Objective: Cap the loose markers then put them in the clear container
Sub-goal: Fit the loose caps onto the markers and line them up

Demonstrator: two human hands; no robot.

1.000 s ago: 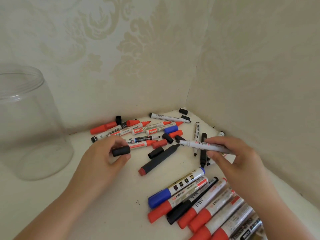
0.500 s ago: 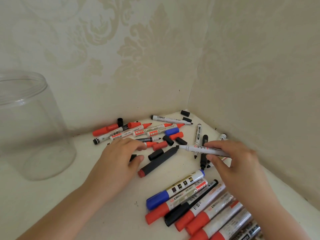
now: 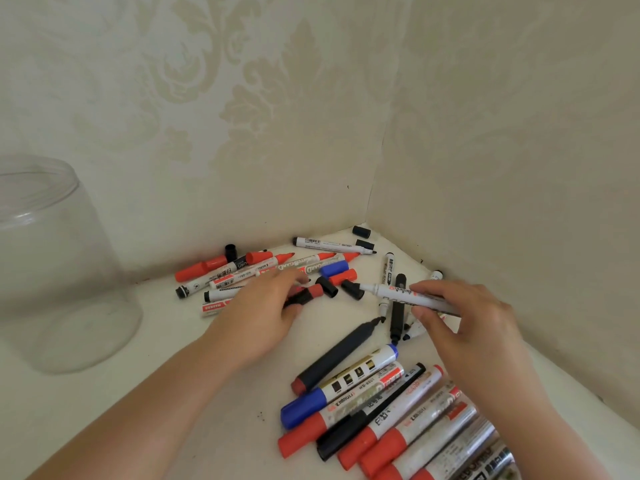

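Uncapped white marker [image 3: 408,296] pinched crosswise in right hand [image 3: 474,327], bare tip aimed left at a loose black cap [image 3: 352,289] near the worktop's back corner. Clear jar [image 3: 52,271] upright by the left edge, nothing inside. Left hand [image 3: 263,313] curled round a black cap [image 3: 300,296] amid the scattered pile. Capped markers [image 3: 381,410] rowed at the front right.

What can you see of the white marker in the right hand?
The white marker is a slim, plastic-looking barrel with red and black print. It is uncapped, with its bare nib pointing left, and lies roughly level above the table. The right hand pinches its rear half, hiding that end. A loose black cap sits just beyond the nib; contact unclear.
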